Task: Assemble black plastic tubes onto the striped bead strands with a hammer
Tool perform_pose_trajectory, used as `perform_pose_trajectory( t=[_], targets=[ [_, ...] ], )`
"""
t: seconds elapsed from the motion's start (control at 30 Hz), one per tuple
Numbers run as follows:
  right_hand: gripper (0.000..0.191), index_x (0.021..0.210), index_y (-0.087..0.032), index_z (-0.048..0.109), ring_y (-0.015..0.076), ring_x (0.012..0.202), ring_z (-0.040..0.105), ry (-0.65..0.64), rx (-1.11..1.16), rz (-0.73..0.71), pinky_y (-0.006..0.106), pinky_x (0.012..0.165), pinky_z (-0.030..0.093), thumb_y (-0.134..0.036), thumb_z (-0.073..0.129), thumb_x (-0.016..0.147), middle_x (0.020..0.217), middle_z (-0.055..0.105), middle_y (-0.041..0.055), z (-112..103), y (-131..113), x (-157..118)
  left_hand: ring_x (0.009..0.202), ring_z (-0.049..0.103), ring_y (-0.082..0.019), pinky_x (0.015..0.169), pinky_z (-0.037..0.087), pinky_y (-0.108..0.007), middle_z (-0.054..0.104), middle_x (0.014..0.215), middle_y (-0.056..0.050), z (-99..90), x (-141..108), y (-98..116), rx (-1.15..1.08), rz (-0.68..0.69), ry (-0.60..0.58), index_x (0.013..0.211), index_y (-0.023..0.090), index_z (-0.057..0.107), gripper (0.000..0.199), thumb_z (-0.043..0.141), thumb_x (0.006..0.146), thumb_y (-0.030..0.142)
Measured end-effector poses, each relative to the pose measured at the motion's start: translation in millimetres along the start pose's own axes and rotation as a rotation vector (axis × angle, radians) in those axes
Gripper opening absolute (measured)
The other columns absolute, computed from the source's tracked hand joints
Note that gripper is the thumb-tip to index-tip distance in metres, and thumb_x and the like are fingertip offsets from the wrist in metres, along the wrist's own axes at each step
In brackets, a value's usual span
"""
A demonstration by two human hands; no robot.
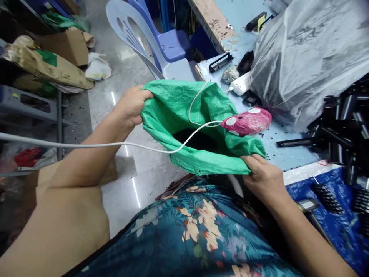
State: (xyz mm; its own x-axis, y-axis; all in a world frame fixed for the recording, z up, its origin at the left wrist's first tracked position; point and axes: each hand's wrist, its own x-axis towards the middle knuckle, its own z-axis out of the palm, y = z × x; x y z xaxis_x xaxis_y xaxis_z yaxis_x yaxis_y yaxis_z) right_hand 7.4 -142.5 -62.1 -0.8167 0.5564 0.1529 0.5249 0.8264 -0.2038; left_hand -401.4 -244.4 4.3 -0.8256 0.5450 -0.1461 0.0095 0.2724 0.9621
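Observation:
A green woven sack (213, 163) hangs open in front of my body, with its mouth facing up and dark contents inside. My left hand (133, 105) is closed on the left edge of its rim. On the right side, my right hand (263, 175) grips the rim near the table edge. A pink pouch with white dots (250, 122) rests at the sack's right rim, and a white cable (138, 145) runs from it across the opening to the far left.
Light blue and lavender plastic chairs (175, 44) stand ahead. On the right, a blue table (291, 157) bears a large clear plastic bag (311, 50) and piled black parts (343, 130). Cardboard (65, 46) and a grey stool (31, 105) are on the left.

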Motion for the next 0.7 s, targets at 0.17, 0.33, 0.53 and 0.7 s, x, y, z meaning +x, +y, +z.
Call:
perform_pose_trajectory(
  t=[0.17,0.33,0.53,0.7],
  targets=[
    [0.029,0.116,-0.018,0.066,0.0199,0.072,0.069,-0.401,-0.059,-0.090,0.029,0.062,0.048,-0.031,0.061,0.090,0.102,0.071,0.0093,8,-18,-16,0.062,0.057,-0.014,0.058,0.048,-0.025,0.060,0.069,0.001,-3.3,-21,-57,0.106,-0.004,-0.032,0.082,0.017,0.062,0.016,0.065,0.070,0.026],
    [0.049,0.146,-0.022,0.046,0.0237,0.099,0.073,-0.375,0.039,-0.098,0.033,0.075,0.056,-0.038,0.049,0.100,0.135,0.065,0.0131,-3,-17,-15,0.097,0.064,-0.024,0.087,0.052,-0.036,0.067,0.102,-0.007,-20.4,-75,-74,0.543,0.187,0.094,0.118,0.018,0.059,0.048,0.068,0.076,0.038],
    [0.022,0.105,-0.015,0.066,0.0163,0.067,0.068,-0.584,-0.205,-0.132,0.027,0.056,0.040,-0.020,0.045,0.098,0.094,0.068,0.0108,4,-30,-2,0.122,0.058,-0.038,0.102,0.045,-0.049,0.064,0.125,-0.017,9.1,-155,-70,1.038,0.426,-0.806,0.127,0.019,0.060,0.058,0.067,0.083,0.055],
    [0.019,0.103,-0.017,0.066,0.0185,0.086,0.070,-0.508,0.097,-0.065,0.029,0.072,0.051,-0.027,0.051,0.098,0.114,0.067,0.0109,-23,-27,-34,0.091,0.071,-0.030,0.076,0.052,-0.037,0.074,0.097,-0.012,47.5,-166,-80,1.173,0.194,-1.434,0.108,0.020,0.070,0.049,0.049,0.093,0.061]
  ],
)
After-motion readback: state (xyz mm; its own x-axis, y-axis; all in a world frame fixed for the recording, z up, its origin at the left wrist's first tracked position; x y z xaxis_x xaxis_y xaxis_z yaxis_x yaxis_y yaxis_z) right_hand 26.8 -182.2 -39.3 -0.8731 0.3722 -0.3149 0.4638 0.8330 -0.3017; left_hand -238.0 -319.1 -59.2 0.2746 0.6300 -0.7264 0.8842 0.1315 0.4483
